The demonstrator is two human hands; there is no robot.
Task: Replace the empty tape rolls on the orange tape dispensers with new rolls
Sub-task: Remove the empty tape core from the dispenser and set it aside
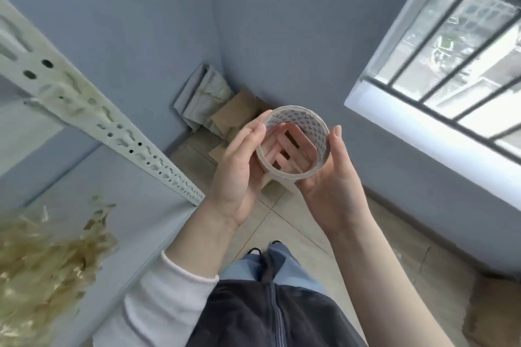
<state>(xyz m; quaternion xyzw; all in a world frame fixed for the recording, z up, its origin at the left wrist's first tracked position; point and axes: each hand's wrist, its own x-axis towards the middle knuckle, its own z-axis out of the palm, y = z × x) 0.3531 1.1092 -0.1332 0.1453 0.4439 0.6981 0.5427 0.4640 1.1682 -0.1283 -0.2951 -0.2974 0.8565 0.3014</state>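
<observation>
Tape roll [308,127] is gripped open-end-up between left hand [239,169] and right hand [332,180], fingers curled beneath it, apparently so the core can be inspected.

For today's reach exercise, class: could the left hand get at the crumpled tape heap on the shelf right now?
Probably yes. The crumpled tape heap lies on the shelf on that side, nothing between; but the left hand grips the tape roll and must first leave it to the right hand.
</observation>
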